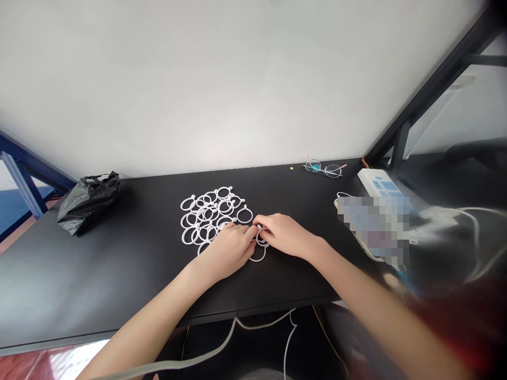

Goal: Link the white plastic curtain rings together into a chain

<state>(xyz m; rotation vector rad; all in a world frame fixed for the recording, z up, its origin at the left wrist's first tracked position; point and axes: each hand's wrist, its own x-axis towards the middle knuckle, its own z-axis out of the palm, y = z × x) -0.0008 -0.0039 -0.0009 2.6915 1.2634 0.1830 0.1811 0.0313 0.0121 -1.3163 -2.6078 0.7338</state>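
Several white plastic rings (212,214) lie in a loose pile on a black table (130,258). My left hand (229,250) and my right hand (283,235) meet just right of the pile. Both are closed in a pinch on a white ring (259,248) that lies partly under them on the table top. Another loop of white ring shows below my fingers. The fingertips hide where the rings join.
A crumpled black plastic bag (87,200) sits at the table's far left. Glasses (325,169) lie by the wall. At the right are a white power strip (382,184), a blurred object (374,227) and white cables (467,216). More cables (253,327) hang below the front edge.
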